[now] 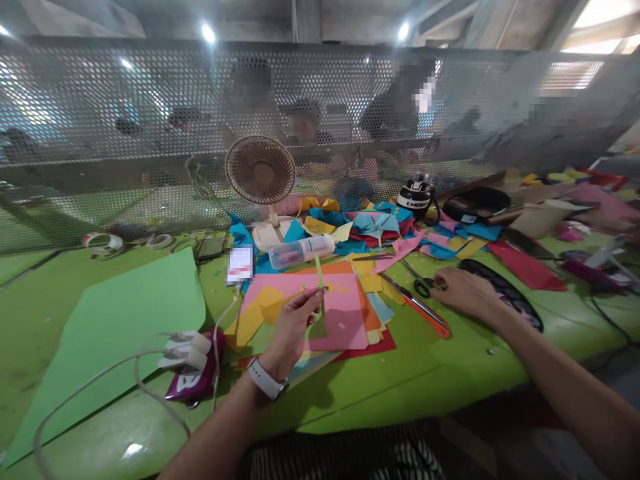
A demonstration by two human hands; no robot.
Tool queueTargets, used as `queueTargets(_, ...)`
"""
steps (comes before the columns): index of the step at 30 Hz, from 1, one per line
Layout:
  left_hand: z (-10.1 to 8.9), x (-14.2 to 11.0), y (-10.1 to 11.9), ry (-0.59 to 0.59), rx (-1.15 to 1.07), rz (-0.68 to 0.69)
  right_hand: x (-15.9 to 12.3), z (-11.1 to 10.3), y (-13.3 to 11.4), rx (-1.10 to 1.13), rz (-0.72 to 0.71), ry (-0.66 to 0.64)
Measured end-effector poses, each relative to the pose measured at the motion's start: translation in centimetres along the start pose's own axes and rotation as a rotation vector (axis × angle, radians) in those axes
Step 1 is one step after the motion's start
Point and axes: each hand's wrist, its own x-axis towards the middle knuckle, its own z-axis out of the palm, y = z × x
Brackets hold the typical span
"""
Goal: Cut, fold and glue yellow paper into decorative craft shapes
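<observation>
My left hand [295,320], with a watch on its wrist, is closed in a pinch over the stacked papers. Between thumb and fingers it holds a narrow light-green paper strip [320,272], which stands up above the fingertips. Under it lie a pink sheet [350,320] and orange, yellow and red paper pieces. To the right, my right hand [465,293] is low over the table, its fingers curled at the handle loops of black scissors [423,287]. An orange-handled utility knife [425,313] lies just left of that hand. A black tray [520,303] is partly hidden beneath my right forearm.
A large green sheet [120,333] covers the table's left side. Near it sit a purple power strip [193,380] with cables and a phone [240,265]. Behind are a clear bottle [300,252], paper scraps [380,227], a small fan [261,170] and a perforated metal partition [150,147].
</observation>
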Motion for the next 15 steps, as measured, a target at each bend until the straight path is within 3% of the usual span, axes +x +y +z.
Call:
queueTargets(9, -0.5, 0.0, -0.6, 0.019, -0.181, 0.055, 5.0, 1.1, 0.9, 0.042, -0.005, -0.197)
queueTargets(15, -0.7, -0.1, -0.6, -0.048, -0.369, 0.012, 4.3, 0.2, 1.8, 0.259, 0.024, -0.348)
